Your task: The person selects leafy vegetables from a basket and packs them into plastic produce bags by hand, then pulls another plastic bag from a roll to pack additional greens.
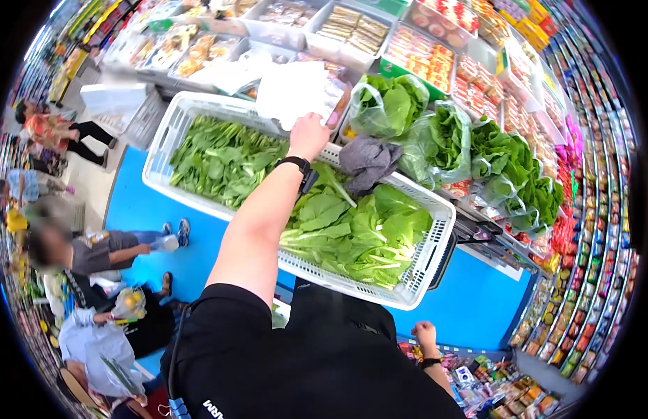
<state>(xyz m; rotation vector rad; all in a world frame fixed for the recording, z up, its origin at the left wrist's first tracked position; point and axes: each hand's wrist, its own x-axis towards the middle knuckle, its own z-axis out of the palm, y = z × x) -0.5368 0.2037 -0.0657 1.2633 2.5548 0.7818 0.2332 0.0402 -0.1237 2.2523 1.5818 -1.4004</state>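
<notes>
My left hand point(310, 136), with a dark watch on its wrist, reaches over a white plastic crate point(435, 269). Its fingers are closed at the lower edge of a white plastic bag point(292, 91), overexposed and hard to make out. The crate holds loose leafy greens point(226, 157) at its left end and broader, paler-stemmed greens point(359, 230) at its right. A grey cloth point(369, 162) hangs over the crate's far rim, right of that hand. Down by my right side, my right hand point(425, 335) is curled closed, apart from the crate, and nothing shows in it.
Bagged leafy greens point(509, 164) stand along the display beyond the crate. Behind them are bins of packaged snacks point(421, 59). Stocked shelves point(589, 209) curve along the right. Several people stand on the left, one in a grey shirt point(97, 250) on the blue floor point(132, 188).
</notes>
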